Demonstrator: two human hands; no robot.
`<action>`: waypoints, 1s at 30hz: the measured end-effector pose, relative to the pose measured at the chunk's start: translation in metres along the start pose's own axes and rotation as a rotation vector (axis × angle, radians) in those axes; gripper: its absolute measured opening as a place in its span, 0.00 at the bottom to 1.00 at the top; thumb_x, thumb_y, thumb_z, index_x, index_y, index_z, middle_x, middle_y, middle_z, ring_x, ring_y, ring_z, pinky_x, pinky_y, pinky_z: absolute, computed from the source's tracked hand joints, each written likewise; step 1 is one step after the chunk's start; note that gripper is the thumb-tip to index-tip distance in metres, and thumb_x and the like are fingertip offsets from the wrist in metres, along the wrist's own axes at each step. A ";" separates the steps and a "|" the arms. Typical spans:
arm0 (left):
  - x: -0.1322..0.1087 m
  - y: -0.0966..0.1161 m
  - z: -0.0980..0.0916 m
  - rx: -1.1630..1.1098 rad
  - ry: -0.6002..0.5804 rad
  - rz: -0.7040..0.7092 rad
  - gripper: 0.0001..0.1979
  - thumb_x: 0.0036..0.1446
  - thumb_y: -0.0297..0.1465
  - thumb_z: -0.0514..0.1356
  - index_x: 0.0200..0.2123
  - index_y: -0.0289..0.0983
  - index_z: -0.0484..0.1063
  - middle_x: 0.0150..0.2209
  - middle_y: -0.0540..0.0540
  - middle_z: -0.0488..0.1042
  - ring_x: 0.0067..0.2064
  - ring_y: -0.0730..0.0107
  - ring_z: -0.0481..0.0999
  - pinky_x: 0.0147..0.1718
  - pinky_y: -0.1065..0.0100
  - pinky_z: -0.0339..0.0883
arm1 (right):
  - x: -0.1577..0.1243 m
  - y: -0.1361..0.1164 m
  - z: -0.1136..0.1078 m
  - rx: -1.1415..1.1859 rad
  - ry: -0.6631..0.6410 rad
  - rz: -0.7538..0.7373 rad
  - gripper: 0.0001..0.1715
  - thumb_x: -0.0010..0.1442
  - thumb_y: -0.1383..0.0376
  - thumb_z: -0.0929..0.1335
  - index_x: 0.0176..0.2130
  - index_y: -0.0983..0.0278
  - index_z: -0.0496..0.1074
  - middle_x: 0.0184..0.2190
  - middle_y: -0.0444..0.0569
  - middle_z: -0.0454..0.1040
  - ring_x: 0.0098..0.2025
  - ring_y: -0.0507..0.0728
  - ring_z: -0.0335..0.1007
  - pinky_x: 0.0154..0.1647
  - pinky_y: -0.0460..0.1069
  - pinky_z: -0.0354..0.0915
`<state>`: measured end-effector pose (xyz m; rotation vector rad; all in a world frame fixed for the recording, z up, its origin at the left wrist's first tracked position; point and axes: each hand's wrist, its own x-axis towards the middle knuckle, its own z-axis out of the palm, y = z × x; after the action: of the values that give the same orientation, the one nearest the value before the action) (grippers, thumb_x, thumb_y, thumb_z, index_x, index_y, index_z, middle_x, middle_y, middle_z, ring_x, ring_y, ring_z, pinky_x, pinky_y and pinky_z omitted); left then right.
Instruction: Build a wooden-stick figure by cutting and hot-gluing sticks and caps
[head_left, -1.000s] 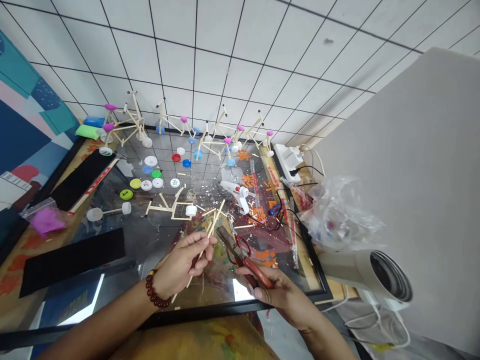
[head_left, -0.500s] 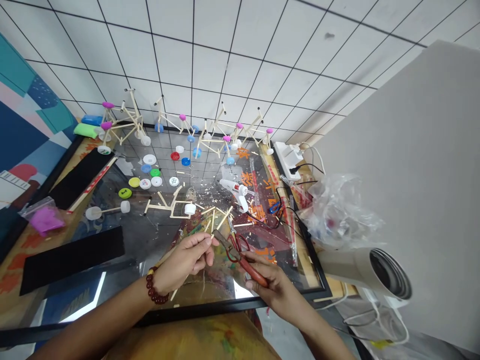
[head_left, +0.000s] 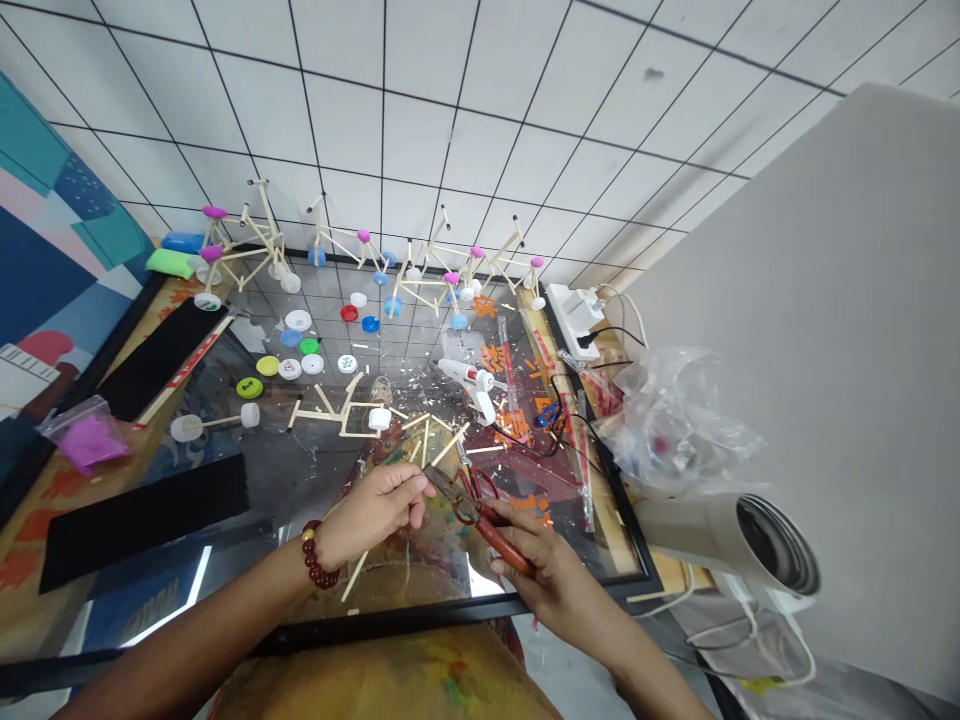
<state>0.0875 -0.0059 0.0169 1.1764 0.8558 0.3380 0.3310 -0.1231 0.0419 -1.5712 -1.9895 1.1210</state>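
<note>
Between the thumb and fingers of my left hand (head_left: 379, 515), I pinch a thin wooden stick (head_left: 355, 577), whose lower end shows below the palm. The middle of the stick is hidden by the hand. My right hand (head_left: 551, 572) is wrapped around the red handles of a pair of pliers (head_left: 504, 548). The metal jaws reach the left fingertips; whether they grip the stick is too small to tell. Red-handled scissors (head_left: 486, 484) lie just behind the pliers. Short cut sticks (head_left: 426, 440) are scattered beyond both hands.
A white glue gun (head_left: 471, 382) lies mid-table, its cord running right. Bottle caps (head_left: 290, 369) and a stick frame (head_left: 337, 412) are at left centre. Several stick models (head_left: 420, 285) line the wall. A power strip (head_left: 576, 318), plastic bag (head_left: 679, 425) and grey cylinder (head_left: 705, 530) stand right.
The wooden stick's lower end has swung to a slightly steeper angle as my left wrist turned a little. The pliers stay at the left fingertips, almost unmoved.
</note>
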 end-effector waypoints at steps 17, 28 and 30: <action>-0.003 0.004 0.002 0.051 0.086 0.059 0.18 0.63 0.43 0.53 0.32 0.36 0.73 0.21 0.51 0.70 0.23 0.74 0.61 0.26 0.71 0.53 | 0.015 -0.035 -0.016 -0.078 -0.056 0.017 0.15 0.69 0.67 0.60 0.47 0.61 0.73 0.56 0.57 0.69 0.58 0.59 0.67 0.57 0.53 0.66; -0.025 -0.005 0.011 -0.114 0.044 -0.040 0.24 0.59 0.51 0.55 0.27 0.35 0.69 0.23 0.49 0.70 0.20 0.78 0.54 0.21 0.71 0.45 | 0.003 -0.034 -0.003 -0.126 -0.071 -0.025 0.17 0.65 0.73 0.59 0.47 0.60 0.72 0.53 0.57 0.72 0.56 0.58 0.69 0.56 0.52 0.67; -0.040 -0.006 0.018 -0.169 0.039 -0.096 0.25 0.57 0.53 0.57 0.32 0.34 0.72 0.23 0.49 0.70 0.20 0.78 0.54 0.20 0.71 0.44 | -0.007 -0.041 -0.002 -0.096 -0.113 -0.008 0.17 0.65 0.73 0.60 0.47 0.60 0.72 0.53 0.56 0.72 0.56 0.58 0.70 0.55 0.51 0.68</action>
<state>0.0742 -0.0458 0.0299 0.9714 0.8968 0.3489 0.3083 -0.1315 0.0760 -1.5770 -2.1500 1.1507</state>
